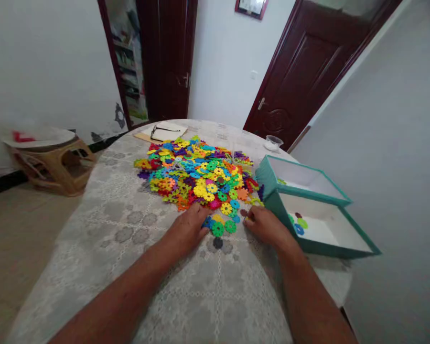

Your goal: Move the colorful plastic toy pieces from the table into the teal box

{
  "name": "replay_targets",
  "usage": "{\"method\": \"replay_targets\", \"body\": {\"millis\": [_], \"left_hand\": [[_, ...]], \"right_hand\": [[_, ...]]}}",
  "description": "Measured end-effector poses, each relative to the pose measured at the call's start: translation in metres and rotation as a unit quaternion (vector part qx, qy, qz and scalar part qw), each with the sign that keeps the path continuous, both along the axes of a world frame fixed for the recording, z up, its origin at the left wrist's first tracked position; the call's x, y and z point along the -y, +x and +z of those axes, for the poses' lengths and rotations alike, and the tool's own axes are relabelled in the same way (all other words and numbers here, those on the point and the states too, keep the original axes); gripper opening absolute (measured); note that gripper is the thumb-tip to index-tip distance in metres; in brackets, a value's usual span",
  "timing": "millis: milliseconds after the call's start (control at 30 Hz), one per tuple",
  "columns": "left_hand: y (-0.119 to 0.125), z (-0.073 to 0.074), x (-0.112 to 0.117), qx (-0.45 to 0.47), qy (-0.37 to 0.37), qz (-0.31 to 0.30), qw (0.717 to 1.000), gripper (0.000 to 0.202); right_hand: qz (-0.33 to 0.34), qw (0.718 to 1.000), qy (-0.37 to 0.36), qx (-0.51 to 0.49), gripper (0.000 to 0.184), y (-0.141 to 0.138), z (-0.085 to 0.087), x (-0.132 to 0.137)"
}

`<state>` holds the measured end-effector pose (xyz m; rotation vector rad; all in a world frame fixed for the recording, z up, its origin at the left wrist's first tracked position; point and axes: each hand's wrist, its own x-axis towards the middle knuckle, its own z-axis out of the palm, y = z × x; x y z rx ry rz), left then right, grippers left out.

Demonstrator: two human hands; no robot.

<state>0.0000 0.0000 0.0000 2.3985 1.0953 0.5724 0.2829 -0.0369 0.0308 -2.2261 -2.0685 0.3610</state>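
Observation:
A wide heap of colourful plastic snowflake discs lies on the table. At its near edge, my left hand is closed, thumb and fingers at a blue snowflake disc. Green snowflake discs and a yellow one lie just to its right. My right hand is pinched beside a small brown disc; a bit of yellow shows at its fingertips, too small to make out. Between my hands and slightly nearer me is a black disc.
On the right, two teal-edged boxes stand side by side; the nearer holds several discs. A clear plastic bowl is at the back right. Glasses rest on paper at the far edge. A stool stands left of the patterned tablecloth.

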Motion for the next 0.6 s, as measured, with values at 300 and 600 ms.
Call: {"method": "replay_targets", "body": {"millis": [300,600], "left_hand": [[0.000,0.006,0.002,0.011,-0.032,-0.009,0.999,0.044],[0.000,-0.002,0.000,0.023,-0.037,-0.006,0.999,0.053]], "right_hand": [[0.075,0.986,0.018,-0.148,0.003,-0.013,0.015,0.007],[0.163,0.965,0.020,-0.203,0.026,-0.061,0.002,0.011]]}}
